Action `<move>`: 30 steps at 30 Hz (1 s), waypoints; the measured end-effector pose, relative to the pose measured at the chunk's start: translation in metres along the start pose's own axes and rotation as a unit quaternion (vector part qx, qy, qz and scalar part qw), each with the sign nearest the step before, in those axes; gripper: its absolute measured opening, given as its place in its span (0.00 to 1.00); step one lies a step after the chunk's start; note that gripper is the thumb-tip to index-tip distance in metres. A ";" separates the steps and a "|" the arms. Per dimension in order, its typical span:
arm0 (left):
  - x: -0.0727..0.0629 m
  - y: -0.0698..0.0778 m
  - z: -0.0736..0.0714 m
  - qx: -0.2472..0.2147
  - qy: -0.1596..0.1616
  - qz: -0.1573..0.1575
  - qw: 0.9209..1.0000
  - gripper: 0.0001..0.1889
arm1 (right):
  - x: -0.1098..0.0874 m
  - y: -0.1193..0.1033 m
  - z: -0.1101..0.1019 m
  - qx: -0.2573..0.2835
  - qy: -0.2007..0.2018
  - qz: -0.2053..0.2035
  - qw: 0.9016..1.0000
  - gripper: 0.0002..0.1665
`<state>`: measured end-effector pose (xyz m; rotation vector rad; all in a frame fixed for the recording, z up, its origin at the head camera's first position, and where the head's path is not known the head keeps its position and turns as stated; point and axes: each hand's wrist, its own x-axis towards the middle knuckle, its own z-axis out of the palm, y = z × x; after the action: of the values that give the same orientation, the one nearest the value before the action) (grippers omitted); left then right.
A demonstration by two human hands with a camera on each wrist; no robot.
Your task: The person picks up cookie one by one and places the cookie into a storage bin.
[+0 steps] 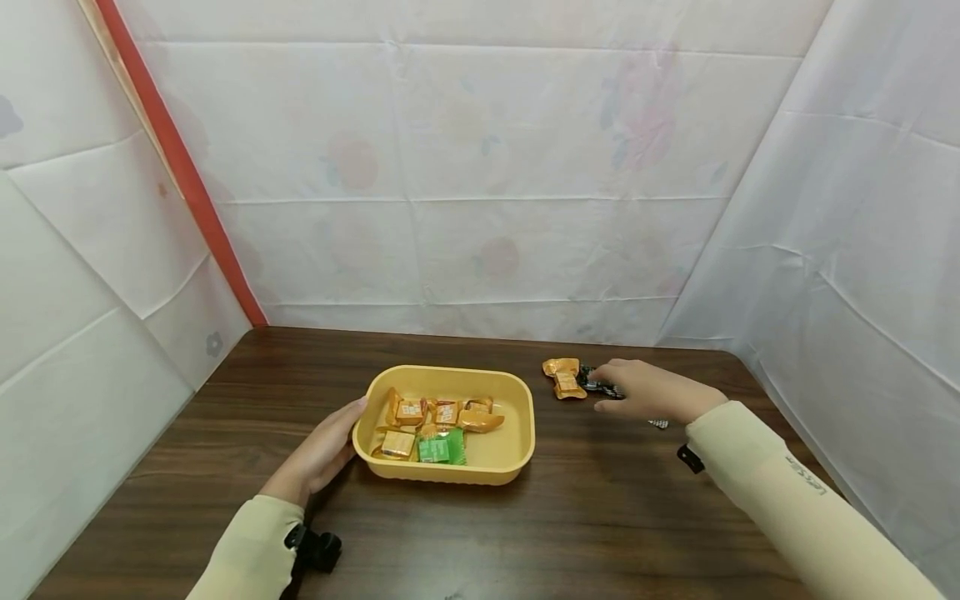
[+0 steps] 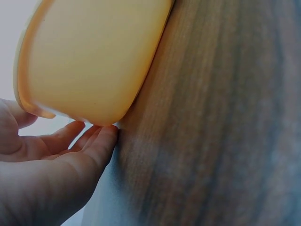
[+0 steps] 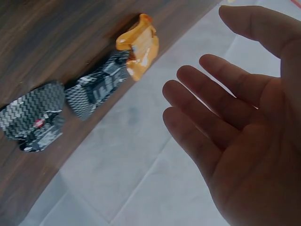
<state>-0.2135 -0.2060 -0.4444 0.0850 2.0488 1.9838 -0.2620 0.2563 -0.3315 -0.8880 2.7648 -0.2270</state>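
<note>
My left hand [image 1: 325, 450] rests against the left end of a yellow plastic basket [image 1: 519, 450]. In the left wrist view its fingertips [image 2: 107, 133] touch the outer wall, with the thumb by the rim. Several orange-wrapped candies [image 1: 411, 412] and a green-wrapped one [image 1: 434, 451] lie in the basket. My right hand [image 1: 648, 390] hovers over the table to the right, fingers spread and holding nothing. Near its fingertips are an orange-wrapped candy [image 1: 567, 380] and a black patterned candy [image 3: 99, 87]. Another black candy [image 3: 35, 115] is mostly hidden under the hand in the head view.
The dark wooden table [image 1: 450, 533] extends beneath everything. White patterned sheets [image 1: 465, 167] hang behind it and on both sides, with a red strip [image 1: 187, 171] at the back left corner.
</note>
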 end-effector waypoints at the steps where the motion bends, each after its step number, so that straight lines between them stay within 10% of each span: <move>1: 0.000 0.000 0.000 -0.001 0.000 0.000 1.000 0.37 | -0.002 0.001 0.000 0.004 -0.001 0.001 1.000 0.29; 17: 0.001 -0.001 -0.001 -0.012 -0.001 -0.005 1.000 0.37 | -0.016 0.045 0.023 0.038 -0.019 0.056 0.998 0.30; 30: 0.001 -0.001 -0.001 -0.012 -0.001 -0.004 1.000 0.38 | -0.016 0.088 0.043 0.013 0.042 0.071 0.997 0.28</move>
<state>-0.2150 -0.2067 -0.4459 0.0741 2.0204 2.0014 -0.2864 0.3334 -0.3892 -0.6874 2.8802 -0.2811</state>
